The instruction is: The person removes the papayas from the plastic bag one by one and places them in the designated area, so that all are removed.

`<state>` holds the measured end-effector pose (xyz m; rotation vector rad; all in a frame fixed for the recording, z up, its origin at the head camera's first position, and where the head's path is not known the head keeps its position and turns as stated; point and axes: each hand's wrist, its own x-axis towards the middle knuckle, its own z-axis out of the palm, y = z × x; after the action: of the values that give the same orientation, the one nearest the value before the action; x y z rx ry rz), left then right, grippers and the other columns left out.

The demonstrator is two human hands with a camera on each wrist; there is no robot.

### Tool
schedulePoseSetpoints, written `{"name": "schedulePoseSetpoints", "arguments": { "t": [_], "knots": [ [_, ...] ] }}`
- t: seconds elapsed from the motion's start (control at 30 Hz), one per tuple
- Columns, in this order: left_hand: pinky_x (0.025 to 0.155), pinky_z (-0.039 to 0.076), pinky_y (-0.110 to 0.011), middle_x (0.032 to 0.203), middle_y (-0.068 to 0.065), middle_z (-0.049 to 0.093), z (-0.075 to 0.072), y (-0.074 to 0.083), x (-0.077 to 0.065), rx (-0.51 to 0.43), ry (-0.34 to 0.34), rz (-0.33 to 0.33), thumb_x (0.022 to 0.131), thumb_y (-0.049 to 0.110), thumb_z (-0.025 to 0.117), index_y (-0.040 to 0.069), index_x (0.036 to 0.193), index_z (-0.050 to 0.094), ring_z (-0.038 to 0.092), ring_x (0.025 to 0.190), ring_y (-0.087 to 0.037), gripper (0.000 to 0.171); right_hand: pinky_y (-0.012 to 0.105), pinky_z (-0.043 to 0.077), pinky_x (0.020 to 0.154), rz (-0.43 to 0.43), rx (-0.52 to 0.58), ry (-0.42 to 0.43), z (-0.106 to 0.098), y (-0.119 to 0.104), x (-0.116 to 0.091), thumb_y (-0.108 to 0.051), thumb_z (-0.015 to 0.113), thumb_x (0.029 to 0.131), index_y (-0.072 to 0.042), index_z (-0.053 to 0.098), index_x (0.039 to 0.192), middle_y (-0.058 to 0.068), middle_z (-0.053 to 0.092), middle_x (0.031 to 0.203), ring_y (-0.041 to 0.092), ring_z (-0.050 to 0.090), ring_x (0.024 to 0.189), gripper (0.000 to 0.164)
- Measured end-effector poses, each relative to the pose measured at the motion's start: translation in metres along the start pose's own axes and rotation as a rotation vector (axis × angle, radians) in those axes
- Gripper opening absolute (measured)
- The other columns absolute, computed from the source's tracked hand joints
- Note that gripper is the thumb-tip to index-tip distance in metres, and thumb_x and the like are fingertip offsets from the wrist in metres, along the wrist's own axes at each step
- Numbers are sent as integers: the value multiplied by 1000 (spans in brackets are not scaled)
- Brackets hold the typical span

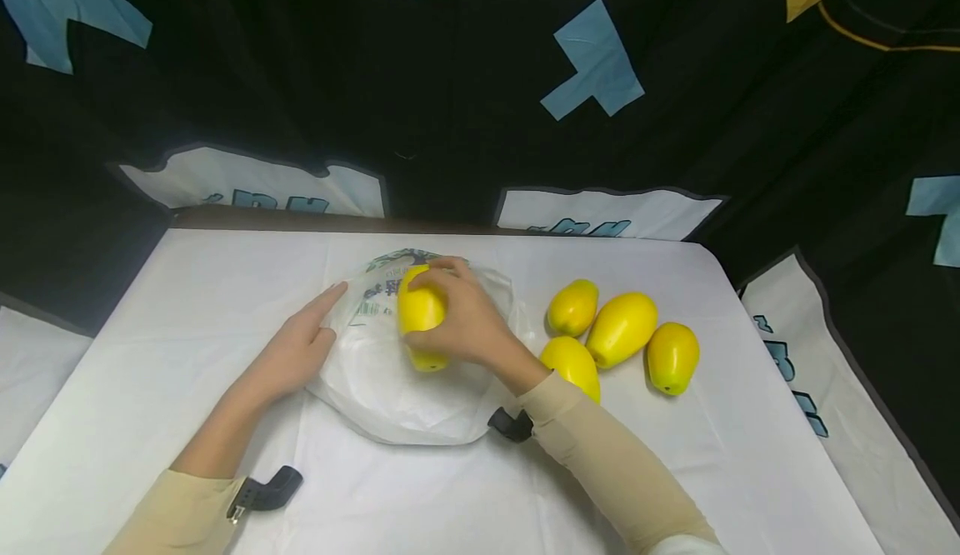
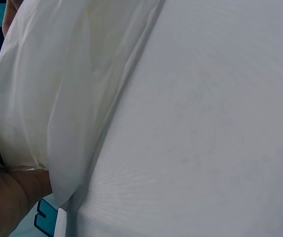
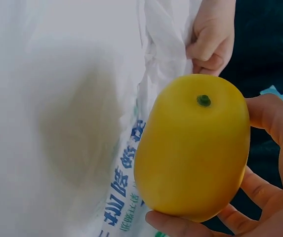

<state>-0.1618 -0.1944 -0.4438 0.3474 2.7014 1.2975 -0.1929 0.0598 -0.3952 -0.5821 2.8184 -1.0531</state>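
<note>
My right hand (image 1: 465,313) grips a smooth, yellow, mango-shaped fruit (image 1: 422,309) over the white plastic bag (image 1: 405,409), thumb and fingers on opposite sides. A small green stem nub tops the fruit (image 3: 193,148) in the right wrist view. The bag lies on the table with printed lettering near its far side, and a yellowish shape shows through it in that view. At the bag's left edge, my left hand (image 1: 296,347) pinches the plastic; its thumb (image 2: 30,185) sits under the rim in the left wrist view.
Right of the bag lie several more yellow fruits (image 1: 622,328), one partly behind my right forearm. A white cloth covers the table (image 1: 750,455). Behind the far edge hangs a black printed curtain (image 1: 450,105).
</note>
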Motion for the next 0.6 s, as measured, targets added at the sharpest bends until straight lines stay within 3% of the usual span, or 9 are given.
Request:
{"name": "schedulePoseSetpoints", "arguments": {
  "t": [0.6],
  "knots": [
    [117,15,-55,160,-18,17,1,-1,1,-7,7,-12,93,-3,32,6,156,18,14,146,-38,65,37,54,82,-16,77,56,-30,3,-24,-31,86,62,-30,63,117,-10,37,141,22,48,112,59]
  ]
}}
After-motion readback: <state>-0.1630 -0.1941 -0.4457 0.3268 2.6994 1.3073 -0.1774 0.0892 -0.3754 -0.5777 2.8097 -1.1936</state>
